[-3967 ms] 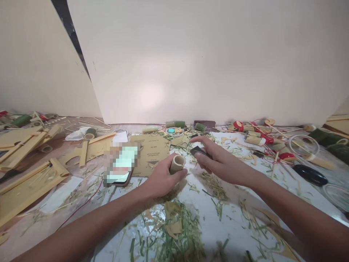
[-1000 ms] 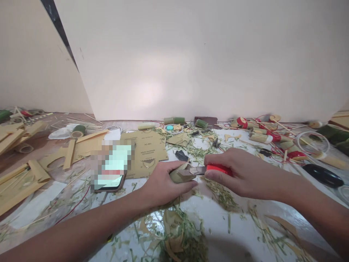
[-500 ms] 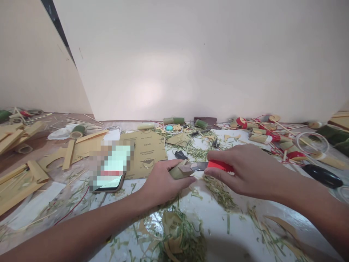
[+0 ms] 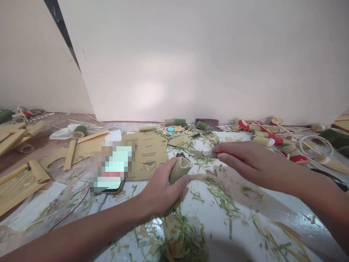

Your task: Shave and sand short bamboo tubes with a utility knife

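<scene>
My left hand (image 4: 163,187) is wrapped round a short pale-green bamboo tube (image 4: 180,171), whose hollow, uneven cut end faces up and to the right. My right hand (image 4: 242,156) is closed on the red handle of a knife (image 4: 205,154). The blade is slightly blurred, points left and stands apart from the tube, above and to its right. Most of the red handle is hidden under my fingers. Green shavings (image 4: 223,198) lie on the white surface below the knife.
A phone (image 4: 114,167) lies at the left beside brown sandpaper (image 4: 147,153). Cut wooden pieces (image 4: 71,154) are further left. Bamboo pieces with red bands (image 4: 272,140) and a clear tape roll (image 4: 316,145) lie at the right, before a pale upright board (image 4: 191,65).
The knife has come off the tube and moved up and right with my right hand. My left hand has tilted the tube more upright, so its cut end now shows.
</scene>
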{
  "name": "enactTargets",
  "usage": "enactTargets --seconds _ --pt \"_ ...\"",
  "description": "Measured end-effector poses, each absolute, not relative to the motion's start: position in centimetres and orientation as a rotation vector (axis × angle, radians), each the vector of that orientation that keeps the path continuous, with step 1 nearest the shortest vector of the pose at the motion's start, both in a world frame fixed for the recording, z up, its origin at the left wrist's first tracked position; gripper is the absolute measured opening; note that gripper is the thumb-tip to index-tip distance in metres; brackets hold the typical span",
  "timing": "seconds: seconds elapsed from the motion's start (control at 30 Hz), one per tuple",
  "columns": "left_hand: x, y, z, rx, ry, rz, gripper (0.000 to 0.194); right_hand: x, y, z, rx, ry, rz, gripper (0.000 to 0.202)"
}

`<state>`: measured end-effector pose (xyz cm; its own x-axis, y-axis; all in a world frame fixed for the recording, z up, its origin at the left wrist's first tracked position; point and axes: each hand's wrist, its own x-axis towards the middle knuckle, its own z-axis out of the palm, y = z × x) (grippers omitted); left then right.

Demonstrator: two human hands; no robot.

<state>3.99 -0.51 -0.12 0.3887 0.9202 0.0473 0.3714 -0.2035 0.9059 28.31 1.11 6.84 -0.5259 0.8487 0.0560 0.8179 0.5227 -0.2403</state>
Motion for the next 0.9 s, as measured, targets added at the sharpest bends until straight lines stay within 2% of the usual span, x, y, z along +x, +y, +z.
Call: enactTargets --seconds 0.3,0.5,0.9 --pt "3.7 -0.2 -0.3 1.807 1.033 0.765 0.029 26.0 -0.4 5.6 -1.229 -2.737 -0.063 0.04" --pt "4.0 -0.4 -0.1 1.795 1.042 0.738 0.046 25.3 -0.8 5.2 -1.193 -2.691 -0.203 0.039" --pt "4.1 -0.6 -0.2 1.912 1.129 0.791 0.03 24.8 -1.3 4.6 -1.228 -2.662 -0.321 0.035"
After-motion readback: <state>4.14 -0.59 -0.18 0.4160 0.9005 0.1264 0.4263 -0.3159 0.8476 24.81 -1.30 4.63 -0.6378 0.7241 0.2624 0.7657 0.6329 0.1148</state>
